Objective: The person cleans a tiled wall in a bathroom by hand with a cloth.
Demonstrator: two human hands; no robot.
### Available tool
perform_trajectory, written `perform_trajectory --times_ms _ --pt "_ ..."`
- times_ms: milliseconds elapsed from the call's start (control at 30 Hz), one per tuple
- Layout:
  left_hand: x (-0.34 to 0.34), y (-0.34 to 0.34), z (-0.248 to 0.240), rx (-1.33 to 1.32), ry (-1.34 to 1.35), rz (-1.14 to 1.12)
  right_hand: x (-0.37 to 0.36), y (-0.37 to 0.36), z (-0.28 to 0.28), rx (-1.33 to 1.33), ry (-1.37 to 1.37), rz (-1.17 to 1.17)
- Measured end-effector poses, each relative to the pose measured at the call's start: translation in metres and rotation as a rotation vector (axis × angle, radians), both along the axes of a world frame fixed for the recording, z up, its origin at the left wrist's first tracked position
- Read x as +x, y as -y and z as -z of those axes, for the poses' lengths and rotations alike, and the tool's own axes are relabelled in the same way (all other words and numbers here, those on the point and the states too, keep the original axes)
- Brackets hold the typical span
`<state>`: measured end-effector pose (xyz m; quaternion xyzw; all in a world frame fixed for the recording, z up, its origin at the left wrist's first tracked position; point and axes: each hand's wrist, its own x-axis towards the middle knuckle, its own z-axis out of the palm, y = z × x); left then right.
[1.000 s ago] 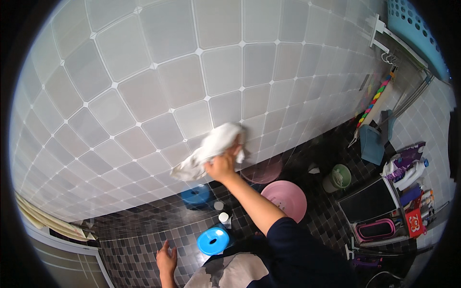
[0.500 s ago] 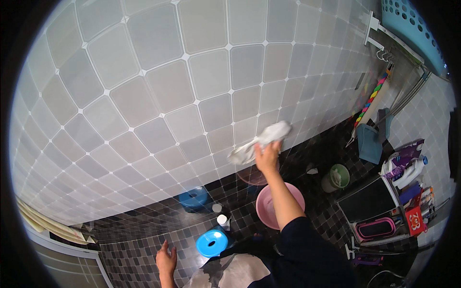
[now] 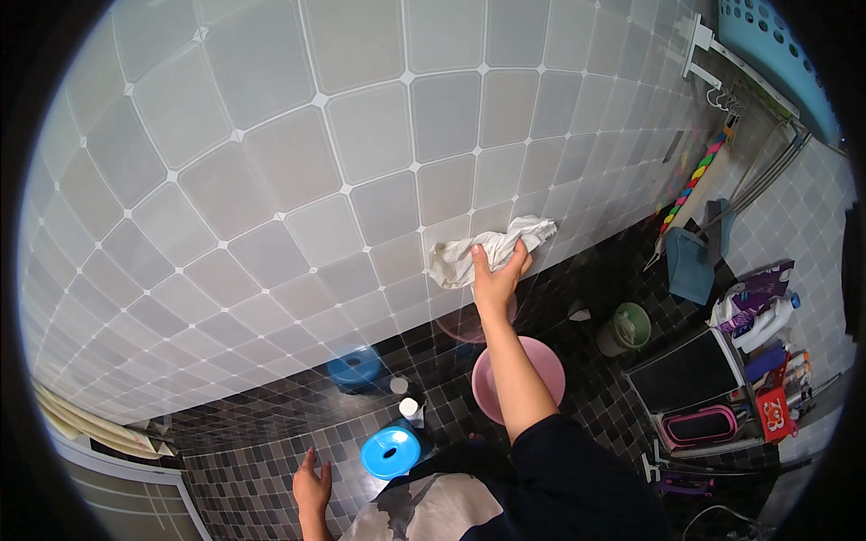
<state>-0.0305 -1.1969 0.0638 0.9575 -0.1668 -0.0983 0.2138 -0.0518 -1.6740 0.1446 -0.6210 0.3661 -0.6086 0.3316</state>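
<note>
My right hand [image 3: 498, 275] presses a crumpled white cloth [image 3: 458, 263] against the lower part of the pale tiled wall [image 3: 383, 212]. The cloth spreads out to both sides of my fingers, and part of it lies hidden under them. Beneath my right forearm a pink basin [image 3: 543, 370] stands on the floor. My left hand [image 3: 311, 487] hangs low at the left with its fingers apart and nothing in it. Closest to that hand is a blue plastic stool [image 3: 391, 453], beside a white-capped bottle [image 3: 409, 408].
A green bin [image 3: 624, 329] stands right of the basin. Farther right are a blue dustpan [image 3: 690, 266], a rack [image 3: 690, 377] with bottles and packages, and a colourful twisted handle [image 3: 695, 187]. A blue perforated basket [image 3: 780, 54] sits up high. A pale curtain [image 3: 99, 426] hangs at left.
The cloth has shifted slightly and now looks more bunched under my right hand. My view has tilted a little. My left hand stays about where it was.
</note>
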Motion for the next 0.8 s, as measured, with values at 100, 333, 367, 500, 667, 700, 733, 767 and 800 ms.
perform_trajectory --times_ms 100,333,367,500,667,700,733,767,800 --pt "-0.001 0.002 0.004 0.01 -0.002 -0.004 -0.002 -0.006 0.01 0.02 -0.009 -0.029" --pt "0.002 -0.002 0.006 0.033 -0.026 -0.009 0.005 -0.009 -0.019 0.043 0.056 -0.041" --pt "0.002 -0.002 0.004 0.038 -0.025 -0.014 0.004 -0.006 -0.014 0.027 0.034 -0.036" --pt "0.005 0.001 0.007 0.01 -0.03 0.0 -0.002 -0.002 0.016 0.087 -0.034 0.013" --pt "0.007 -0.002 0.008 0.029 -0.027 0.016 0.006 -0.006 -0.004 0.112 -0.007 0.013" --pt "0.008 -0.003 0.009 0.026 -0.024 0.015 0.007 -0.007 -0.006 0.095 0.0 0.009" --pt "0.008 -0.004 0.01 0.023 -0.02 0.014 0.008 -0.008 -0.008 0.078 0.008 0.005" --pt "0.009 -0.004 0.01 0.017 -0.017 0.013 0.008 -0.007 -0.009 0.059 0.015 0.002" --pt "0.01 -0.004 0.011 0.014 -0.015 0.017 0.006 -0.009 -0.008 0.08 0.02 -0.031"
